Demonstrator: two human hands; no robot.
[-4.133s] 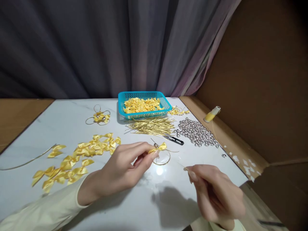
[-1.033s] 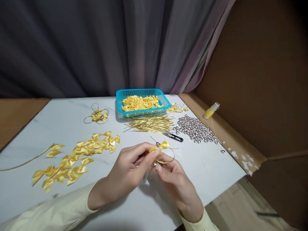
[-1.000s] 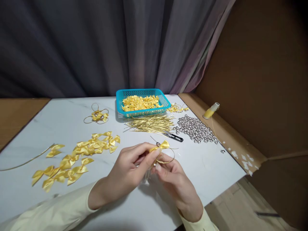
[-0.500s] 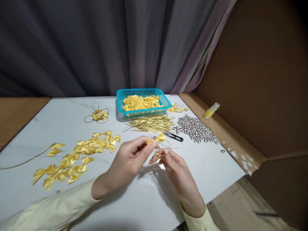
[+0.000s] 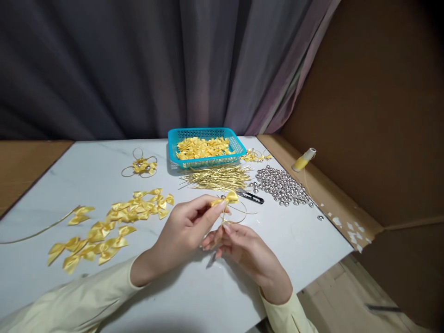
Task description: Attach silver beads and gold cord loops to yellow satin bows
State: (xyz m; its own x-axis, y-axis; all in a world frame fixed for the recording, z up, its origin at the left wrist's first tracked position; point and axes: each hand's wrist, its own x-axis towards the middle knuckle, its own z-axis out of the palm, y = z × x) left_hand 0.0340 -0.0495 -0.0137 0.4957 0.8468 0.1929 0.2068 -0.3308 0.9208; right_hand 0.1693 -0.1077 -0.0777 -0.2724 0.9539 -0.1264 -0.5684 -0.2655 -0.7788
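My left hand is closed in a pinch on a yellow satin bow, just above the table's middle. A silver bead shows beside the bow, over my fingertips. From the bow hangs a thin gold cord, bent in a round loop with one end sticking out to the right. Just below, my right hand pinches the lower part of this cord between thumb and forefinger; its other fingers reach left under the bow. The knot or crossing between the hands is too small to make out.
Loose yellow bows lie to the left, beside a finished-looking bow-and-loop piece. Behind my hands are gold cords, black snips and a blue basket of bows. Silver beads and a thread spool are right.
My right hand has shifted a little left and turned, its fingers now stretching under the bow along the cord. The left hand and the bow have hardly moved.
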